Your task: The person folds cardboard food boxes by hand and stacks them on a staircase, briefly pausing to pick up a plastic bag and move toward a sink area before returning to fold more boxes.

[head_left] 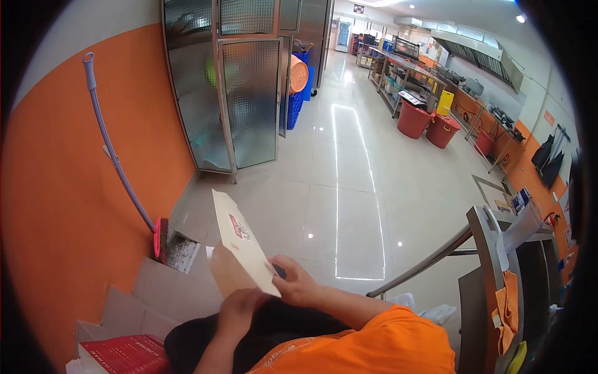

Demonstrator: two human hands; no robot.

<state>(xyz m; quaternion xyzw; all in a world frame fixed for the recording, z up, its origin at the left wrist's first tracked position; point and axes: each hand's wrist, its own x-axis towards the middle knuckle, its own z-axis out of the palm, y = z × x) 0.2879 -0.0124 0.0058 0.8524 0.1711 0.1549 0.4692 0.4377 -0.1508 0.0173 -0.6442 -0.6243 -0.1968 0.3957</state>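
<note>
A cream cardboard food box [240, 249] with a red and dark printed logo is held up in front of my body, tilted, its flaps partly visible. My left hand [240, 308] is closed on its lower edge. My right hand [296, 283] grips the lower right corner, fingers curled at the edge and partly hidden. Below the box are my dark trousers and orange shirt. At the lower left lies a red printed package [128, 354].
A broom [121, 156] leans on the orange wall beside a dustpan-like tray [184, 252]. Glass-panelled doors [249, 106] stand ahead. Red tubs [414, 118] sit by a steel worktable. At right, a metal rail [430, 258] meets a counter with an orange cloth [507, 311].
</note>
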